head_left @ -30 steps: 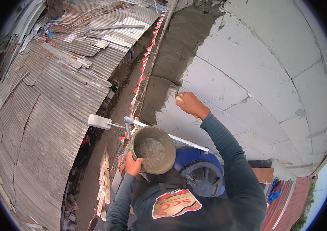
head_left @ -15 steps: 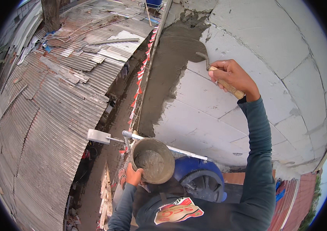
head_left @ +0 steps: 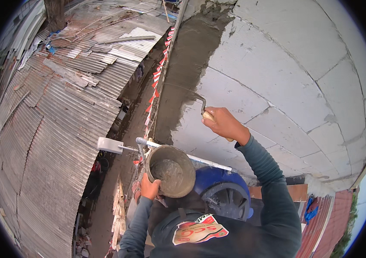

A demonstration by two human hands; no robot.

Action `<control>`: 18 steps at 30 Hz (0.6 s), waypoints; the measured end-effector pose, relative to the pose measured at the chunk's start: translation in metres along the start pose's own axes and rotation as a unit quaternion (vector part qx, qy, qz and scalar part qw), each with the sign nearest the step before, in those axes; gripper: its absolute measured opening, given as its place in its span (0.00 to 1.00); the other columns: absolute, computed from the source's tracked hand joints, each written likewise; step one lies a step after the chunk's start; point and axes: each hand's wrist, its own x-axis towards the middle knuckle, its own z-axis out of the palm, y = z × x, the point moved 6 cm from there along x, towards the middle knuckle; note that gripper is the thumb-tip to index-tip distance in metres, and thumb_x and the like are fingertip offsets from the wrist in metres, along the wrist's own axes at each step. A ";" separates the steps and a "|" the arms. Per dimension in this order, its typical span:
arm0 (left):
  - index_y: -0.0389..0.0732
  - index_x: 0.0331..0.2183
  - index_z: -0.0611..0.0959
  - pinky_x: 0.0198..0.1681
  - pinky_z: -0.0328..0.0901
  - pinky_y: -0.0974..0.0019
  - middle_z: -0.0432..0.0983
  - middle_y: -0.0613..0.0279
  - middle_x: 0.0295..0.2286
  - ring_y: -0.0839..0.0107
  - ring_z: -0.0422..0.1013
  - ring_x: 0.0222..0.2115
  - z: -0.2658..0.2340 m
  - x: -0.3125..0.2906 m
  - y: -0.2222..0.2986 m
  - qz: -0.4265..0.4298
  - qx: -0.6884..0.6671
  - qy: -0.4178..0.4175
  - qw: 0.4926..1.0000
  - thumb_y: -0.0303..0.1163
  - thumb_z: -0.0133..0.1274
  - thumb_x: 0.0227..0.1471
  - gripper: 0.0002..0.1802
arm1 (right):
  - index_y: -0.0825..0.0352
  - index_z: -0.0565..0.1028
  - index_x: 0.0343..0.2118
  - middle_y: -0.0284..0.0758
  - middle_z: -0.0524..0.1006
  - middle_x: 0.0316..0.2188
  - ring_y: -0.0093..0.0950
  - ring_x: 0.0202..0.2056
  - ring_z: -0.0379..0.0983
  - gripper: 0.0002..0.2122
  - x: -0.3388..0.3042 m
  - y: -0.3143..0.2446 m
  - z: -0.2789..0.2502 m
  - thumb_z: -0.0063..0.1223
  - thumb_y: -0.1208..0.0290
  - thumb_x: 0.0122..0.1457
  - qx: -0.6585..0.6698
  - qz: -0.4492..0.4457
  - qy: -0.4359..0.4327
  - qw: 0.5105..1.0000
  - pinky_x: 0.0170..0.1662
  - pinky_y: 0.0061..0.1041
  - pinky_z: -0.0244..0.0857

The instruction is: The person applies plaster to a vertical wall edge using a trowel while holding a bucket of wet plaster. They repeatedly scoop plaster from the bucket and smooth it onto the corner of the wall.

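Note:
My right hand (head_left: 227,124) is closed round the wooden handle of a trowel (head_left: 201,101). Its cranked metal neck points up and left, and its thin blade, seen nearly edge-on, lies by the wet grey mortar (head_left: 189,51). That mortar covers a strip along the left edge of a pale block wall (head_left: 251,64). Lower down, my left hand (head_left: 150,188) grips the near left rim of a round grey bucket (head_left: 188,160). Some wet grey mix shows inside the bucket, which is tilted a little toward me.
A white pipe (head_left: 208,162) crosses behind the bucket, above a blue plastic drum (head_left: 204,182). At its left end juts a white lamp-like fixture (head_left: 110,145). Red and white bunting (head_left: 156,81) runs beside the wall edge. Beyond a narrow lane lie corrugated roofs (head_left: 58,120).
My right hand and the trowel have come down and to the left along the mortar's edge. The left hand still holds the bucket in nearly the same place.

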 end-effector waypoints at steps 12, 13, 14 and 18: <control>0.31 0.48 0.74 0.51 0.69 0.52 0.79 0.38 0.44 0.43 0.76 0.45 -0.009 -0.012 0.031 -0.025 0.032 -0.005 0.999 0.29 0.60 0.43 0.28 | 0.75 0.78 0.37 0.47 0.77 0.23 0.39 0.23 0.75 0.15 0.038 0.009 -0.010 0.57 0.63 0.63 -0.030 0.010 0.043 0.999 0.30 0.38 0.70; 0.31 0.48 0.74 0.52 0.69 0.51 0.79 0.38 0.44 0.43 0.76 0.46 -0.010 -0.011 0.031 -0.037 0.046 -0.007 0.998 0.29 0.60 0.43 0.28 | 0.75 0.78 0.37 0.44 0.76 0.22 0.35 0.21 0.74 0.15 0.036 -0.005 -0.024 0.57 0.63 0.64 -0.016 0.028 0.033 0.999 0.28 0.35 0.70; 0.31 0.48 0.74 0.52 0.69 0.51 0.79 0.37 0.44 0.42 0.76 0.46 -0.007 -0.008 0.031 -0.027 0.041 -0.007 0.999 0.29 0.60 0.43 0.28 | 0.75 0.78 0.37 0.41 0.75 0.21 0.30 0.20 0.73 0.15 0.033 -0.012 -0.037 0.58 0.63 0.64 -0.005 0.049 0.029 0.998 0.25 0.32 0.70; 0.31 0.49 0.74 0.52 0.69 0.51 0.79 0.37 0.44 0.41 0.76 0.46 -0.005 -0.009 0.028 -0.015 0.020 -0.003 1.000 0.29 0.61 0.44 0.28 | 0.74 0.78 0.35 0.32 0.73 0.20 0.21 0.18 0.71 0.13 0.029 -0.024 -0.071 0.58 0.65 0.64 0.052 0.091 0.010 0.994 0.21 0.26 0.68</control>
